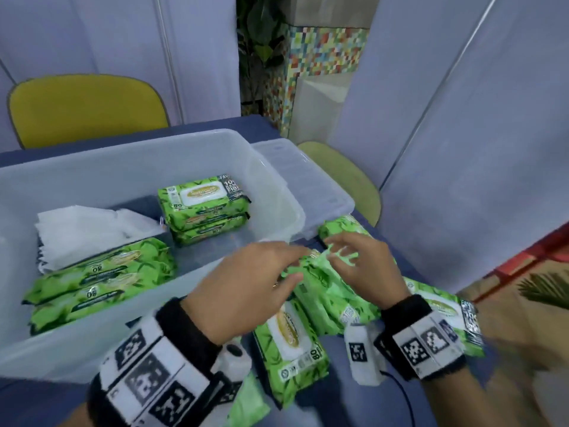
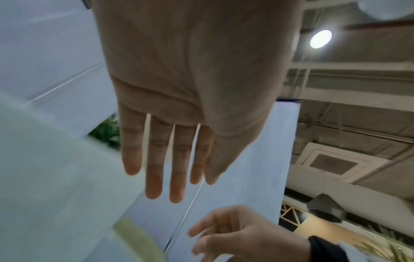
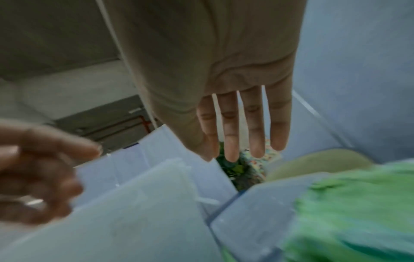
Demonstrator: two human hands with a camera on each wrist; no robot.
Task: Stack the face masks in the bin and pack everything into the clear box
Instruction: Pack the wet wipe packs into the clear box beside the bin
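Hands spread wide: left hand and right hand over wet-wipe pack; grip both ends, carry toward ten o'clock into clear box.

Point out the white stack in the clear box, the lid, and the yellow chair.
White stack [image 1: 89, 226], head view, top sheet.
Lid [image 1: 311, 177], head view, flat top.
Yellow chair [image 1: 86, 109], head view, backrest.

Translucent plastic box; glossy green film wipe packs; matt white masks.
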